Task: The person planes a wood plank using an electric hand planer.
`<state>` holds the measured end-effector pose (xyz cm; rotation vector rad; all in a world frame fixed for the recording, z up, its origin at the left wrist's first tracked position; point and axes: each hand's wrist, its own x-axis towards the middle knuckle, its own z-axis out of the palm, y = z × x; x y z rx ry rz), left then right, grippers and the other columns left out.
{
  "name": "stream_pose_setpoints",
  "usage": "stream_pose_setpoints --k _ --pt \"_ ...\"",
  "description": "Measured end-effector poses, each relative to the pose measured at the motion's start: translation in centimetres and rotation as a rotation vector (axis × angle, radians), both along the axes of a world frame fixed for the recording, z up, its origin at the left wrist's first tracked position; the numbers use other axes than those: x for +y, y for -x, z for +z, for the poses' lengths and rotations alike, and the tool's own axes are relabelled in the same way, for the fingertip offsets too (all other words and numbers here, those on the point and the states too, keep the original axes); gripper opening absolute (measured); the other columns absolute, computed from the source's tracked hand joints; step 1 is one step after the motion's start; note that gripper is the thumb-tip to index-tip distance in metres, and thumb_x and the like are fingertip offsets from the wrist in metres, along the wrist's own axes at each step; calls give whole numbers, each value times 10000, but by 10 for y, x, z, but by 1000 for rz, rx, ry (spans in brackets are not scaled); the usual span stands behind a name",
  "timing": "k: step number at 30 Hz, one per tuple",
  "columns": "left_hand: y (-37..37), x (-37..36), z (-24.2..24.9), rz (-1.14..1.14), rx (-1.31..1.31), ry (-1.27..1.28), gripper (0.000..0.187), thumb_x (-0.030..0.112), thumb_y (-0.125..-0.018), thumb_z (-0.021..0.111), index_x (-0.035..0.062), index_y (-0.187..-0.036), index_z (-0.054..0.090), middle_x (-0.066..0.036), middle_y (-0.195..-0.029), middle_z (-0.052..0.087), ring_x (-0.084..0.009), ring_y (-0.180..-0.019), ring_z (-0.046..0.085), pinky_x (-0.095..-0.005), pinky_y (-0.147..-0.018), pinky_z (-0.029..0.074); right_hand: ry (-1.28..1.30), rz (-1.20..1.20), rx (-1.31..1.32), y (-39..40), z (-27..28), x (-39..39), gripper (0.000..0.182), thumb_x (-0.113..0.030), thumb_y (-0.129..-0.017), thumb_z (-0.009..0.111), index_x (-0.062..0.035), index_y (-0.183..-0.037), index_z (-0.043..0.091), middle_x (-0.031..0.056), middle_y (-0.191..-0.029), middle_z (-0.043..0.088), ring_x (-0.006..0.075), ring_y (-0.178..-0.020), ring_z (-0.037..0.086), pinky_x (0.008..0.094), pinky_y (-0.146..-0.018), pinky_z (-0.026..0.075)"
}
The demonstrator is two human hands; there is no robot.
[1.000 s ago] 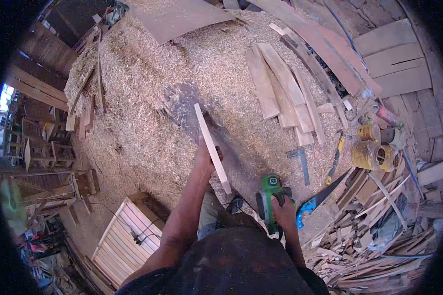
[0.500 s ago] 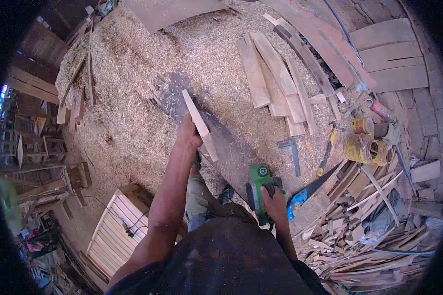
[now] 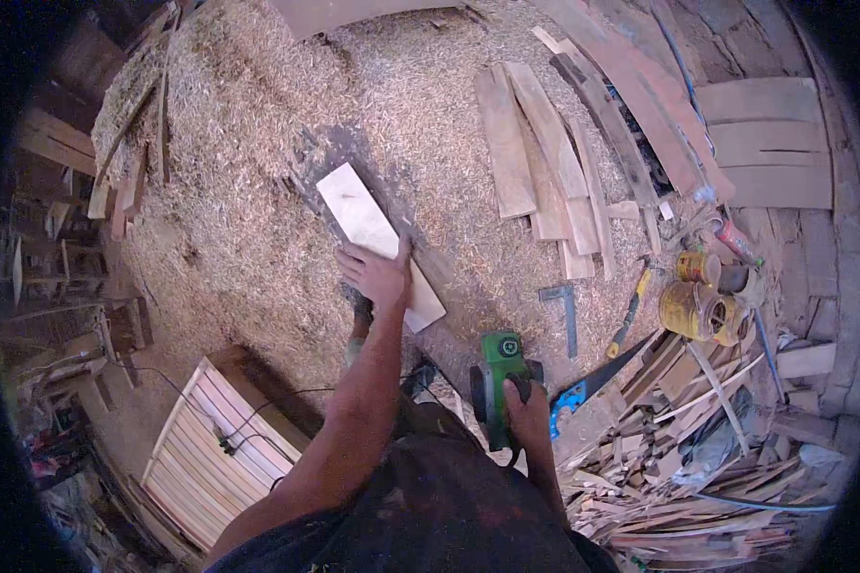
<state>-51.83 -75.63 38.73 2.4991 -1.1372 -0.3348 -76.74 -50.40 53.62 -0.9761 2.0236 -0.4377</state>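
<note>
A short pale wooden board point(image 3: 357, 212) lies broad face up over the dark plank bench point(image 3: 430, 263). My left hand point(image 3: 377, 272) grips it across the middle, with the fingers at its left edge and the thumb at its right. To the right, my right hand point(image 3: 527, 413) is wrapped round the black handle of a green electric planer point(image 3: 503, 368). The planer sits near the close end of the bench, apart from the board. What lies under the planer is hidden.
Right of the planer are a handsaw point(image 3: 583, 390), a hammer point(image 3: 631, 310) and a metal square point(image 3: 569, 315). Several boards point(image 3: 549, 162) lie farther off, near yellow containers point(image 3: 690, 310). Scrap wood point(image 3: 688, 449) piles up at lower right; a slatted wooden panel point(image 3: 215, 435) stands at left. Shavings cover the floor.
The board has turned from its narrow edge to its broad face and come down toward the bench, my left hand moving with it. My right hand stays on the planer.
</note>
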Motion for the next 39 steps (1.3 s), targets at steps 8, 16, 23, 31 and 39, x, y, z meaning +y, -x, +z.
stream_pose_setpoints --k 8,16,23,31,39 --pt "-14 -40 1 -8 73 163 1307 801 -886 642 -212 -1576 189 -412 -1670 184 -567 -1575 152 -618 -1294 154 43 -81 25 -32 26 -15 489 -367 -987 759 37 -1247 669 174 -1072 763 304 -950 727 439 -853 576" --pt "-66 -112 -32 94 234 138 1243 704 -875 734 -22 -1675 120 -376 -1701 101 -567 -1568 169 -603 -1295 169 142 88 1 -62 -2 -72 539 -412 -960 786 44 -1221 668 243 -1063 749 383 -962 738 463 -864 572" --pt "-125 -147 -54 419 975 131 1371 256 -793 943 17 -1670 -84 -321 -1543 469 -454 -1299 595 -577 -1093 510 173 336 84 -104 -19 -154 661 -532 -958 729 67 -1227 654 295 -1020 742 476 -966 729 529 -874 563" --pt "-116 -136 7 421 1038 209 1215 97 -817 900 58 -1657 23 -278 -1426 543 -397 -1110 682 -552 -883 622 335 326 172 -143 -13 -192 551 -531 -946 744 9 -1029 671 272 -824 707 499 -790 708 568 -716 540" --pt "-119 -133 -8 392 990 145 1116 144 -838 894 34 -1621 107 -275 -1409 561 -390 -1139 687 -541 -879 630 321 362 50 -169 -26 -241 514 -456 -951 772 30 -1082 673 276 -850 712 491 -832 721 541 -738 553"
